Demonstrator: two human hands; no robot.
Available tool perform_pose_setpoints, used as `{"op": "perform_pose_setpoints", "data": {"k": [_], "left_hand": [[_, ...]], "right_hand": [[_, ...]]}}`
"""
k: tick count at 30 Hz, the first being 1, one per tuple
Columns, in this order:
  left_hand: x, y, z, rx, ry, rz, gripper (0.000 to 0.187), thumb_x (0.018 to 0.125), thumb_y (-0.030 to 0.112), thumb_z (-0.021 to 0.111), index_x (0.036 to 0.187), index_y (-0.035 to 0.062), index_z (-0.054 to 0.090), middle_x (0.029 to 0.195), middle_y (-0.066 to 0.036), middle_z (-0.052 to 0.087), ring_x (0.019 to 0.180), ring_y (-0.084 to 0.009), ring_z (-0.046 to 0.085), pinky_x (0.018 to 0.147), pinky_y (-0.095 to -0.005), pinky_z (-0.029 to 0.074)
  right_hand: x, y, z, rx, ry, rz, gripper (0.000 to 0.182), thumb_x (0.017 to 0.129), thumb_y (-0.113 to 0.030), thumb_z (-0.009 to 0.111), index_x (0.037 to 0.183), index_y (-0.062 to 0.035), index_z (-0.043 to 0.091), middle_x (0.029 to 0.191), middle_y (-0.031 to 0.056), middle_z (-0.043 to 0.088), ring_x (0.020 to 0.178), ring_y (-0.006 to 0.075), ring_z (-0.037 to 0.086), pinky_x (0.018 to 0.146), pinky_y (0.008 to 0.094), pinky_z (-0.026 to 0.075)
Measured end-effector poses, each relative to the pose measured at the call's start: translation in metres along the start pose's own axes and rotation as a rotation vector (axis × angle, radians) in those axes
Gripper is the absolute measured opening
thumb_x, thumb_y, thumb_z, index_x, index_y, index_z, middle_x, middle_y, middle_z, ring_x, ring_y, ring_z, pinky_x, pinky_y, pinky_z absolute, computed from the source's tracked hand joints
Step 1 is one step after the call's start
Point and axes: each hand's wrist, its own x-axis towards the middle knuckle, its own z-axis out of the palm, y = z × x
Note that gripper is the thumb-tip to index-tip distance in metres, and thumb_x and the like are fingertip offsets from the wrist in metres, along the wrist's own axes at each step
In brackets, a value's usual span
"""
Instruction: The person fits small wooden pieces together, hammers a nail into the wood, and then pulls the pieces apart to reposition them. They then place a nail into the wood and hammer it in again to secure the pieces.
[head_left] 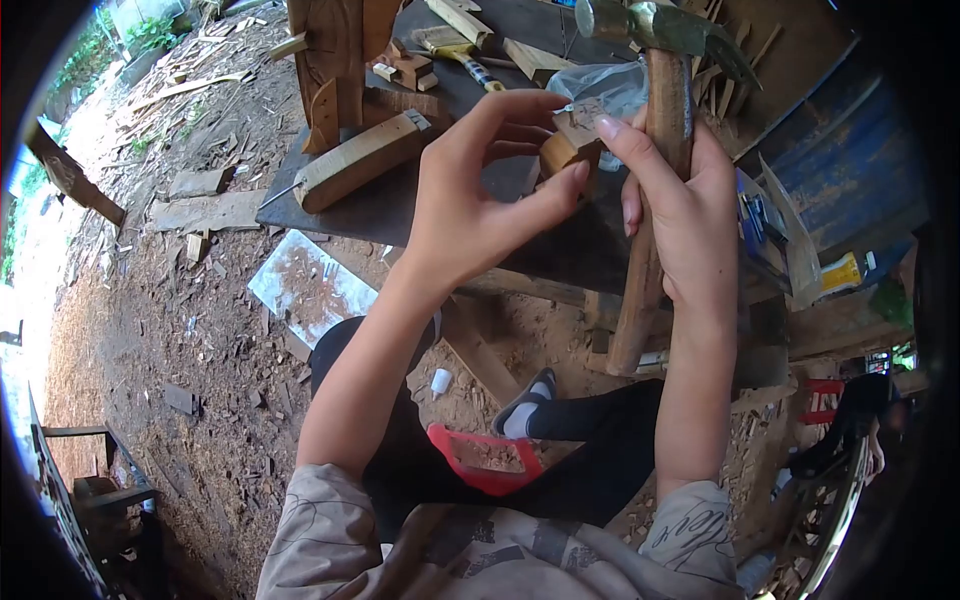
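Note:
My left hand (478,185) curls around a small wooden block (568,150), with the thumb at its near side and the fingers behind its top. In my right hand (685,205) is a claw hammer (668,110), its wooden handle running down through the palm and its metal head up at the top of the view. My right thumb tip points at the block's upper face; whether it touches is hard to see. Behind the block lies a clear plastic bag (600,85). Left of my left hand, a long squared wooden piece (360,165) rests on the dark worktable (400,205).
A carved upright wooden piece (330,70) stands at the table's left. Farther back lie a tool with a striped handle (470,65) and wood offcuts (405,70). Below are a red plastic stool (485,480), a white board (312,285) and ground strewn with wood chips.

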Motion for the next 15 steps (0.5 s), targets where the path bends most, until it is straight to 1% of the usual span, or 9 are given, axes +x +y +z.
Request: {"op": "perform_pose_setpoints", "data": {"k": [1,4,7,10,15], "left_hand": [[-0.001,0.003,-0.003,0.012,-0.055,-0.101,0.058,0.088,0.017,0.092,0.136,0.0004,0.066,0.129,-0.009,0.073,0.116,-0.0176,0.071,0.106,-0.0376,0.056],[-0.001,-0.003,-0.001,0.022,-0.041,-0.066,0.062,0.086,0.021,0.096,0.137,0.001,0.066,0.128,-0.01,0.074,0.118,-0.0194,0.073,0.107,-0.0395,0.057],[0.001,0.003,0.004,0.067,-0.058,-0.08,0.064,0.085,0.022,0.097,0.137,0.0011,0.066,0.127,-0.012,0.076,0.119,-0.0207,0.073,0.108,-0.0409,0.058],[0.002,0.007,0.016,0.121,-0.057,-0.046,0.064,0.086,0.022,0.096,0.138,0.001,0.066,0.126,-0.012,0.077,0.119,-0.0207,0.073,0.107,-0.0407,0.058],[0.008,0.0,0.031,0.066,-0.058,-0.023,0.059,0.089,0.021,0.093,0.138,0.001,0.067,0.127,-0.012,0.076,0.118,-0.0203,0.074,0.105,-0.0392,0.059]], "right_hand": [[-0.001,0.0,0.001,0.001,-0.003,-0.005,0.026,0.098,-0.025,0.083,0.099,-0.0061,0.065,0.071,-0.0047,0.059,0.053,0.0028,0.054,0.049,0.0214,0.042],[-0.002,0.001,0.001,-0.005,0.003,-0.016,0.026,0.099,-0.025,0.082,0.099,-0.006,0.065,0.071,-0.0048,0.059,0.053,0.0028,0.054,0.049,0.0214,0.042],[-0.003,0.002,-0.004,-0.023,0.034,-0.022,0.025,0.099,-0.026,0.081,0.099,-0.006,0.065,0.072,-0.0045,0.059,0.053,0.0028,0.053,0.049,0.0215,0.042],[-0.003,0.004,-0.01,-0.011,0.047,-0.031,0.026,0.1,-0.026,0.081,0.1,-0.0059,0.065,0.073,-0.0042,0.059,0.054,0.0029,0.054,0.049,0.0217,0.042],[-0.003,0.008,-0.023,0.021,0.075,-0.022,0.026,0.099,-0.026,0.081,0.101,-0.0052,0.065,0.073,-0.0039,0.059,0.054,0.0033,0.054,0.049,0.0221,0.042]]}}
